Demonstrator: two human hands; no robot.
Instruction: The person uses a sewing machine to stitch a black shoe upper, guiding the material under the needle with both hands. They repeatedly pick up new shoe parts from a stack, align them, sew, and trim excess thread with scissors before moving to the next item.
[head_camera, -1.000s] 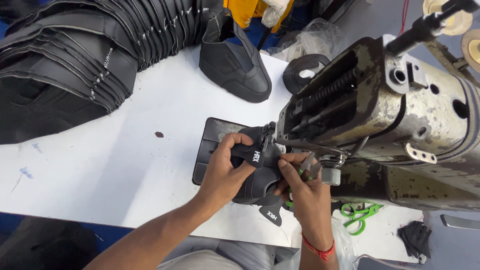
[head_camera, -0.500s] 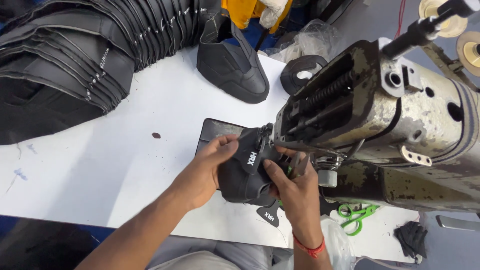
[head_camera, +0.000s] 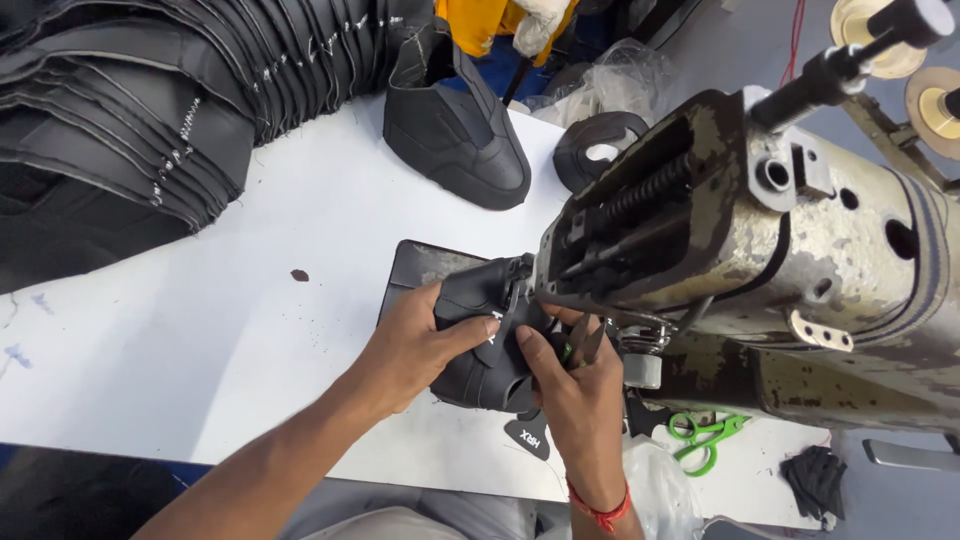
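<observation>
Both hands: my left hand (head_camera: 420, 345) is closed over the black shoe upper (head_camera: 478, 345), fingers on top and thumb at its near side; my right hand (head_camera: 575, 395) pinches its right edge and also grips small green-handled snips (head_camera: 580, 345)
Where it sits: on the white table (head_camera: 200, 340), pushed up against the head of the worn grey sewing machine (head_camera: 760, 270), partly over a dark flat plate (head_camera: 415, 265)
How it will handle: I judge it light, soft and floppy, smooth enough to slide under the fingers, not fragile; a tab (head_camera: 527, 435) hangs off its near edge
Where to hold: flat pressure from above with the left, pinch at the seam edge with the right, close to the machine
In the way: the machine head overhangs and hides the far part of the piece, so little room for fingers there
Around: one finished upper (head_camera: 455, 130) stands further back; a long stack of black pieces (head_camera: 130, 120) lies at far left; green scissors (head_camera: 705, 440) rest on the table to the right
</observation>
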